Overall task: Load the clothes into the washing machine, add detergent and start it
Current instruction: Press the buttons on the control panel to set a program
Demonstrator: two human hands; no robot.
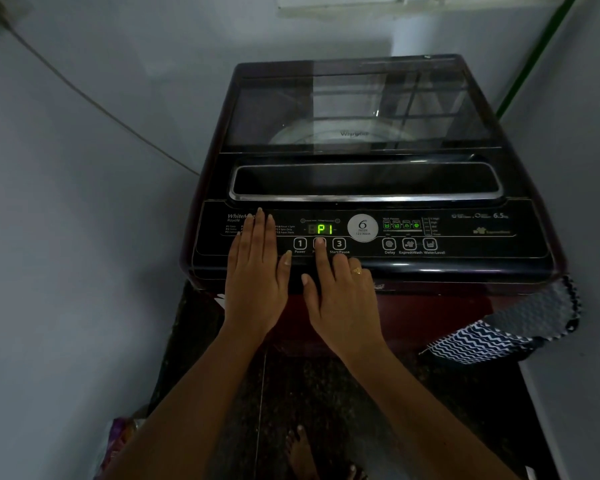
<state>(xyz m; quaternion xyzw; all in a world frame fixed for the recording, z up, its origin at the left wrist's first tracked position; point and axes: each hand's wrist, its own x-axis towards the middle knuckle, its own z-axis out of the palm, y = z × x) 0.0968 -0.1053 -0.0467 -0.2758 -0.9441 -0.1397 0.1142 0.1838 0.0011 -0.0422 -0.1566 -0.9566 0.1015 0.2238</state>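
Washing machine (pixel 371 188), a dark maroon top-loader with a glossy black control panel, fills the centre and right of the frame, its tinted glass lid (pixel 357 109) shut flat over the drum. We see our left hand (pixel 257 271) lying flat on the left of the panel, fingers (pixel 262 233) stretched out and holding nothing. Our right hand (pixel 340 296) extends its index finger onto the middle button (pixel 319 243), between Power (pixel 300 244) and Start/Pause (pixel 339 244), the other fingers curled loosely, gripping nothing. The green display (pixel 324 229) reads P1. We judge the machine heavy and rigid, the glass lid fragile, the panel slick; its buttons want only a light fingertip press. A zigzag-patterned dark cloth (pixel 499 330) hangs at lower right.
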